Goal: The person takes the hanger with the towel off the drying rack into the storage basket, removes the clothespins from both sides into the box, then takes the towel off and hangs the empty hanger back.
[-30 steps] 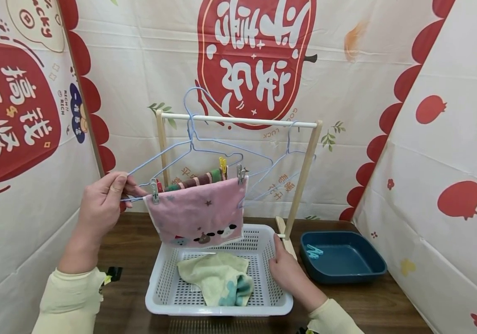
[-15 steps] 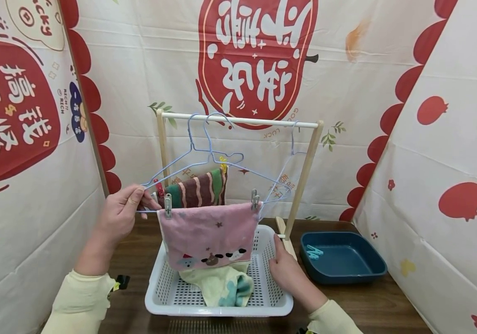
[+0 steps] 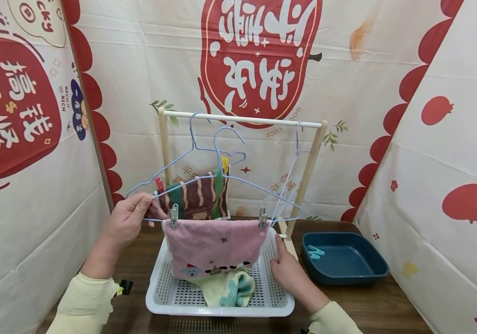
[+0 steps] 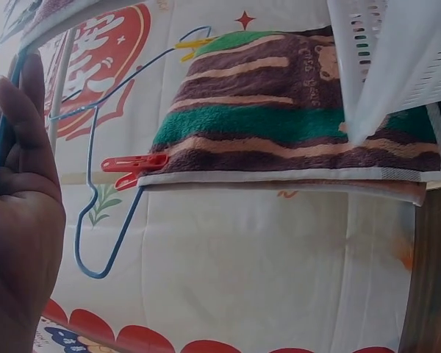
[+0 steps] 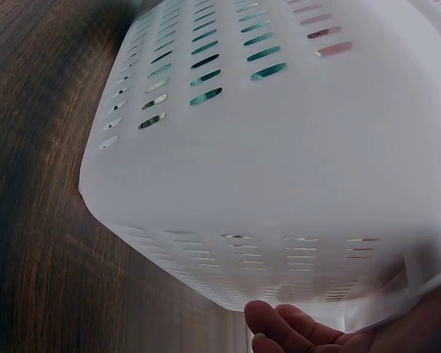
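My left hand pinches the left end of a blue wire hanger. A pink towel with animal faces hangs from it, held by two silver clips. The hanger's hook shows in front of the rack, below its white rod. Beneath the pink towel, a pale green towel lies in a white perforated basket, partly hidden. At the basket's right rim, my right hand grips with the thumb on top; in the right wrist view its fingers curl along the outer wall.
Behind, a striped brown and green towel hangs from another blue hanger with a red clip and a yellow clip. A bare hanger hangs at the rod's right. A dark blue tray holds light blue clips.
My left hand has moved right and down with the hanger and pink towel. The hook has dropped from above the rod to below it. My right hand stays at the basket.
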A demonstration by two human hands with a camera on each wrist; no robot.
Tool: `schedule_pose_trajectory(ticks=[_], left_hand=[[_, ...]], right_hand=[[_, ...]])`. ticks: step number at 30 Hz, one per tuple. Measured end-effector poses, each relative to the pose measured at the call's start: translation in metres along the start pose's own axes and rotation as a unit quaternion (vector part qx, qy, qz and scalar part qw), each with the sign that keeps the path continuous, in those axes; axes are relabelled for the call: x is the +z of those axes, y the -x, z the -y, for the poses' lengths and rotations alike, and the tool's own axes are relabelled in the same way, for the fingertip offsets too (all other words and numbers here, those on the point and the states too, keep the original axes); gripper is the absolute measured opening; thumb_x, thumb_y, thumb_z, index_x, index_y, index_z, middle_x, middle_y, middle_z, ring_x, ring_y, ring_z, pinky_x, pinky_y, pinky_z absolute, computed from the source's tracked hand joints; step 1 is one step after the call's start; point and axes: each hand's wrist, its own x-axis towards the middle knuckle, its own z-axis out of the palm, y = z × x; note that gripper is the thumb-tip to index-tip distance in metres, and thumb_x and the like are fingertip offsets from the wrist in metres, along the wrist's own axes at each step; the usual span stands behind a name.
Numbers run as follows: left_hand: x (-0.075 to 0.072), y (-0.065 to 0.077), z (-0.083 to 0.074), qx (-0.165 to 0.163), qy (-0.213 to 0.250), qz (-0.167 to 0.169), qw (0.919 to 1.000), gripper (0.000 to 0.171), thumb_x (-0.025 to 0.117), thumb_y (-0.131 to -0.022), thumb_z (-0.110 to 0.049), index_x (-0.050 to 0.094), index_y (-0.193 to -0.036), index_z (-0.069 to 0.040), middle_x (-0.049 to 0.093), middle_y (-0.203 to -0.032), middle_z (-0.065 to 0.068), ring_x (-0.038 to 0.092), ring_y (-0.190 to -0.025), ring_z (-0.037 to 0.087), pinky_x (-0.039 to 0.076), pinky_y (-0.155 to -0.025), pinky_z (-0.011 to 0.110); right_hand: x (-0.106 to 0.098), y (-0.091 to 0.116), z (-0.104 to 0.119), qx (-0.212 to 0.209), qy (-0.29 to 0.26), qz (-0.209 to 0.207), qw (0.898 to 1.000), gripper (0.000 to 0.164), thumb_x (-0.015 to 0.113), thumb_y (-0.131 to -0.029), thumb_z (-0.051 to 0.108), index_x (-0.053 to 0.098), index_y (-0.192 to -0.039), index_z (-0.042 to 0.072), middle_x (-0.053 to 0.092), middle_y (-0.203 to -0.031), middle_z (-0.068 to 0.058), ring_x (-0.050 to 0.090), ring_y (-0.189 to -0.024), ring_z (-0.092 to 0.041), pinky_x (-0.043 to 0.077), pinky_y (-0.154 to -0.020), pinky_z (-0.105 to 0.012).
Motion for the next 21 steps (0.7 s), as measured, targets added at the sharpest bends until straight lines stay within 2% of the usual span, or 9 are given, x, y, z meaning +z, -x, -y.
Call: schedule_pose_trajectory(ticks=[3,6,11,17,21], left_hand=[[0.002,0.002,0.000,-0.001,-0.003,0.006,1.0000,0.026,0.048,-0.115,0.004,0.068,-0.102,-0.004,0.081,-0.089,0.008,0.071,-0.074,0.015,0.060,-0.062,0.027],[0.006,0.002,0.000,0.003,0.002,0.015,0.9999,0.027,0.048,-0.115,0.004,0.069,-0.101,-0.004,0.081,-0.088,0.008,0.070,-0.071,0.015,0.061,-0.061,0.028],[0.016,0.003,0.003,0.016,0.020,0.023,0.9994,0.027,0.047,-0.115,0.007,0.069,-0.101,0.001,0.079,-0.085,0.011,0.075,-0.075,0.013,0.062,-0.062,0.027],[0.030,0.005,0.013,0.003,0.014,0.024,0.9996,0.026,0.049,-0.115,0.006,0.070,-0.101,-0.001,0.079,-0.086,0.008,0.076,-0.078,0.012,0.064,-0.064,0.029],[0.037,0.006,0.018,0.003,0.004,0.018,0.9998,0.029,0.050,-0.114,0.005,0.071,-0.097,-0.005,0.079,-0.084,0.007,0.073,-0.072,0.019,0.063,-0.061,0.029]], right_hand=[[0.000,0.000,0.000,-0.006,0.005,-0.003,1.000,0.075,0.053,-0.112,0.012,0.017,-0.176,0.007,0.046,-0.166,-0.032,0.068,-0.125,-0.035,0.058,-0.103,-0.062],[-0.001,0.001,0.000,-0.010,0.004,-0.004,1.000,0.075,0.053,-0.112,0.012,0.015,-0.177,0.007,0.043,-0.168,-0.031,0.063,-0.135,-0.038,0.051,-0.112,-0.065],[-0.002,0.002,0.000,-0.015,-0.009,-0.003,1.000,0.074,0.053,-0.112,0.013,0.017,-0.176,0.008,0.051,-0.162,-0.031,0.064,-0.135,-0.040,0.051,-0.112,-0.067],[-0.002,0.003,-0.001,-0.032,-0.015,-0.016,0.999,0.060,0.053,-0.115,0.021,0.032,-0.171,0.014,0.060,-0.155,-0.026,0.064,-0.137,-0.042,0.051,-0.110,-0.068],[-0.001,0.003,-0.002,-0.043,-0.014,-0.024,0.999,0.054,0.056,-0.114,0.022,0.041,-0.165,0.014,0.064,-0.152,-0.024,0.066,-0.133,-0.039,0.054,-0.108,-0.066]])
